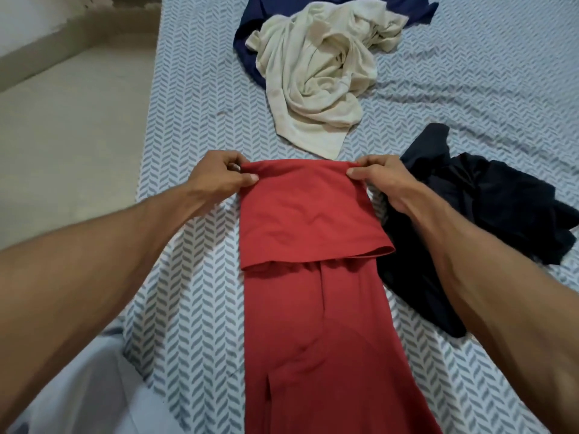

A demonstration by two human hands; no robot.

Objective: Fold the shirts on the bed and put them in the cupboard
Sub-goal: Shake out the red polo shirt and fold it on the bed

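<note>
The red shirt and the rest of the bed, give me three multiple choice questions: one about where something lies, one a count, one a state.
1. Where is the cream shirt?
A. beyond the red shirt
B. on the floor
C. under the red shirt

2. How many shirts lie unfolded?
A. one
B. three
C. five

3. How is the red shirt held?
A. by one hand
B. by neither hand
C. by both hands

A: crumpled farther up the bed.
B: cream, navy shirt, black shirt.
C: left hand and right hand pinch its folded far edge.
</note>
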